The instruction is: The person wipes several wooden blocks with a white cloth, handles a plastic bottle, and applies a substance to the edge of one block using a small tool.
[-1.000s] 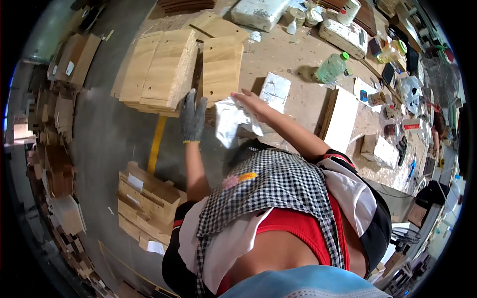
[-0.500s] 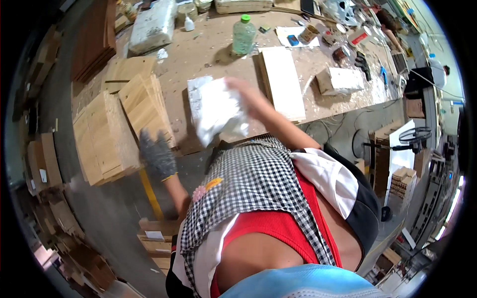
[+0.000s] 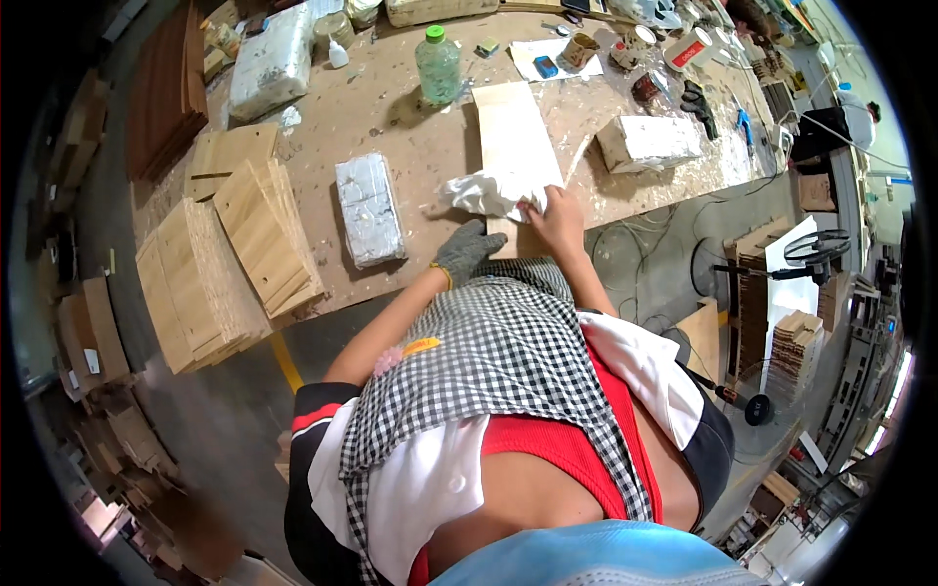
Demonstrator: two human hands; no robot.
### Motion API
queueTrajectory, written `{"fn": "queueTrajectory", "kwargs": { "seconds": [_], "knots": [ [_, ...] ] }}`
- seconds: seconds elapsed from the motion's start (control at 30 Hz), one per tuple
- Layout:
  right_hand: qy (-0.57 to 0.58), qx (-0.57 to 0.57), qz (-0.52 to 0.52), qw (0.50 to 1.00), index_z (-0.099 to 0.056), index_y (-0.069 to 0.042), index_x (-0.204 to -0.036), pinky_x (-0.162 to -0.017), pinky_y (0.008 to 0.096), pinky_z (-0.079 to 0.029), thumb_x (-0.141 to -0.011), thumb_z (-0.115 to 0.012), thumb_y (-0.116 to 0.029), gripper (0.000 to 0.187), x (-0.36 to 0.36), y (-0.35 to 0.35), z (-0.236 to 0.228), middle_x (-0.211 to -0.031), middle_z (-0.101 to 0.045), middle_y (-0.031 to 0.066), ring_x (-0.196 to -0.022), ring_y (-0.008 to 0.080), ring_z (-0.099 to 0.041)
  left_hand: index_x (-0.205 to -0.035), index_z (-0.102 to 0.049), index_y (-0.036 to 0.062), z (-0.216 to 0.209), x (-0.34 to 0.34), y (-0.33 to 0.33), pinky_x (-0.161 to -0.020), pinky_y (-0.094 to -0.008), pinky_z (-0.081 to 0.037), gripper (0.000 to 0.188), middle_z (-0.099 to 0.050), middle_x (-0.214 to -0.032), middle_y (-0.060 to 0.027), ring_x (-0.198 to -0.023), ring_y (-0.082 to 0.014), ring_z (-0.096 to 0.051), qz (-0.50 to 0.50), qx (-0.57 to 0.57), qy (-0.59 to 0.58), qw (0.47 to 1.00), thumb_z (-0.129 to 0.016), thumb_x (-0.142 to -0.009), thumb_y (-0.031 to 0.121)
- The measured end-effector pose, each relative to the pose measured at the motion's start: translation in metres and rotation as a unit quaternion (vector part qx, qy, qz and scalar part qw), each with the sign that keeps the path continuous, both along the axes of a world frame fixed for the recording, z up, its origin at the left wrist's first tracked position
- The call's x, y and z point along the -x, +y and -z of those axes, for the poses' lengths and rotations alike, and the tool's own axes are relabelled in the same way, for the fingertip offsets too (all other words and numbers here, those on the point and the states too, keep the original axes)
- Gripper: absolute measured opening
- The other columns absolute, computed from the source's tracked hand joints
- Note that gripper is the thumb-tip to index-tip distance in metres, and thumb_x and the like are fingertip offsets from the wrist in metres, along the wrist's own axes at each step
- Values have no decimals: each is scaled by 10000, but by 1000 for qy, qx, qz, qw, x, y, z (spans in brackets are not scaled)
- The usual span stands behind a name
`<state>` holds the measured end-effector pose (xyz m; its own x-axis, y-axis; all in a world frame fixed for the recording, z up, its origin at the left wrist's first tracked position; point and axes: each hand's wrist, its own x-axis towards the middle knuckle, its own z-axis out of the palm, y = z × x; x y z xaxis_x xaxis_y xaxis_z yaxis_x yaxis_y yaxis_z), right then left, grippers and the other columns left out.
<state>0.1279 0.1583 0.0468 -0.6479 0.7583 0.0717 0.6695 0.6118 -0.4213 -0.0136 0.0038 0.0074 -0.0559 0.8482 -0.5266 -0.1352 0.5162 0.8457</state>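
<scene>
A pale wooden board [image 3: 513,122] lies lengthwise on the worktable, its near end close to my body. My right hand [image 3: 557,223], bare, is closed on a crumpled white cloth [image 3: 498,191] that rests across the board's near part. My left hand [image 3: 469,252] wears a grey knit glove. Its fingers are closed at the near left corner of the board, beside the cloth; the fingertips are partly hidden. Left of it lies a white wrapped block [image 3: 370,210], apart from both hands.
Plywood pieces [image 3: 195,283] are stacked at the table's left edge, with brown panels [image 3: 168,93] behind. A green-capped bottle [image 3: 438,70] stands beyond the board. At right are another wrapped block [image 3: 650,144], a dark glove [image 3: 698,107] and a floor fan [image 3: 819,248].
The cloth has gone from the wrapped block to the board, carried right by my right hand. My gloved left hand has left the plywood stack and come to the board's near end.
</scene>
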Motion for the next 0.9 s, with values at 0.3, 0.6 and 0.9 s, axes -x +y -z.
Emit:
{"fn": "queueTrajectory", "kwargs": {
  "seconds": [0.3,0.6,0.9],
  "knots": [
    [420,500,14,757,-580,48,-1135,-744,322,-544,-744,-610,-43,403,40,16,-72,-967,-657,95,-838,179,-652,-1302,-560,39,60,39,-128,-1052,-417,-411,418,-580,-1275,-202,-1226,-311,-530,-130,-225,336,905,-588,-888,90],
    [185,376,-383,823,-583,-127,-1271,-861,400,-532,-840,-650,-219,446,166,-105,-41,-1223,-604,86,-1048,263,-617,-1221,-577,-34,24,55,-209,-825,-358,-509,389,-658,-1071,-127,-928,-198,-618,-361,19,210,909,-610,-938,230],
    [61,-86,-492,864,-647,-235,-1243,-1024,547,-392,-850,-653,-394,424,306,-88,64,-1389,-541,95,-1278,301,-503,-1191,-602,-3,51,42,-218,-935,-346,-460,407,-652,-1120,-156,-995,-293,-612,-381,34,154,911,-667,-907,280]
  ]
}}
